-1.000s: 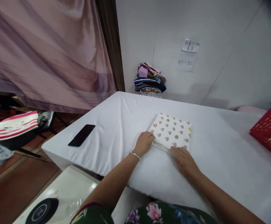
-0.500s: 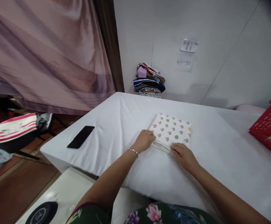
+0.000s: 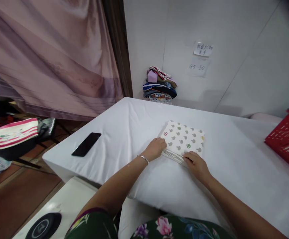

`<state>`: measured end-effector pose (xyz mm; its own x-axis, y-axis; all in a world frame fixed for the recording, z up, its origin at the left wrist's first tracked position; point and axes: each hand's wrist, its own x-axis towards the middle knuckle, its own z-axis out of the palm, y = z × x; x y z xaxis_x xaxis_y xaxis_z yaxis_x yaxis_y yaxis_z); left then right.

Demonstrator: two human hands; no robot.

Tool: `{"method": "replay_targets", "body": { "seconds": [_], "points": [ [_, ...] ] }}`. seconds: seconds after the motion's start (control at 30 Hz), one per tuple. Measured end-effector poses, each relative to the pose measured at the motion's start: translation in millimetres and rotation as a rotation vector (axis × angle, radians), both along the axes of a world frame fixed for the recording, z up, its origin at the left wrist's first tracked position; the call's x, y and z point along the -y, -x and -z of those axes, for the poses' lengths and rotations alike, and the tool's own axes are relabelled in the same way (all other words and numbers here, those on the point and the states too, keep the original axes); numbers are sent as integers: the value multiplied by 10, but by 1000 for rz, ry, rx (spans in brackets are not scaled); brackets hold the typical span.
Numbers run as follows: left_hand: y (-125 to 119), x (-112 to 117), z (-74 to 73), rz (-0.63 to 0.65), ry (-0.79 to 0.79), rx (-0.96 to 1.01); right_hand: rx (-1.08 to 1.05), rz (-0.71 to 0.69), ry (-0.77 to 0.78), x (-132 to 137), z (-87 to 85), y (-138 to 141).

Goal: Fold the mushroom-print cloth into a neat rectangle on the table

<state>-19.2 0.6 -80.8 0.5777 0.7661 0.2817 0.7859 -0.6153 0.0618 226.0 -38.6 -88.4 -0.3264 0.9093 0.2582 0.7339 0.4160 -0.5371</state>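
Observation:
A folded white cloth (image 3: 184, 136) with grey, green, red and yellow mushroom-like prints lies on the white-covered table (image 3: 119, 132). Its layered folds show along the near edge. At the near left corner, my left hand (image 3: 156, 148) is closed on the cloth, fingers curled over that edge. My right hand (image 3: 196, 163) pinches the near right corner between thumb and fingers. A silver bracelet (image 3: 143, 158) circles my left wrist.
A black phone (image 3: 86, 144) lies on the table's left side. Stacked folded clothes (image 3: 159, 84) stand by the wall behind. At right is a red basket (image 3: 287, 139). A white surface with a round black object (image 3: 43, 226) sits low at left.
Both hands keep their hold on the cloth's near corners, and the cloth lies in the same place. Only a slight shift of the camera view shows.

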Motion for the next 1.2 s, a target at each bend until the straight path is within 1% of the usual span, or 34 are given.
{"method": "replay_targets", "body": {
  "seconds": [0.13,0.27,0.4,0.5,0.6,0.67,0.77,0.83,0.9,1.0,1.1,1.2],
  "points": [
    [18,53,36,-28,-28,56,-56,-14,-63,22,69,-32],
    [43,74,2,1,0,87,-31,-7,-86,26,84,-28],
    [53,41,-48,36,30,70,5,30,-77,32,59,-3],
    [52,7,-63,61,48,45,16,24,-74,32,51,0],
    [37,-13,-55,82,29,18,33,13,-75,21,62,-4],
    [21,-16,-50,77,10,1,38,21,-80,15,76,-7],
    [7,0,-56,32,-21,9,17,34,-95,21,101,-16],
    [13,24,-55,7,-44,33,1,21,-114,35,117,-25],
    [30,56,-35,10,-56,40,10,-9,-152,51,130,-34],
    [67,101,39,25,-40,37,72,-64,-214,68,136,-40],
    [103,126,109,14,-10,57,137,-110,-256,75,131,-43],
    [124,142,97,-5,22,93,187,-138,-279,85,126,-45]
  ]
}}
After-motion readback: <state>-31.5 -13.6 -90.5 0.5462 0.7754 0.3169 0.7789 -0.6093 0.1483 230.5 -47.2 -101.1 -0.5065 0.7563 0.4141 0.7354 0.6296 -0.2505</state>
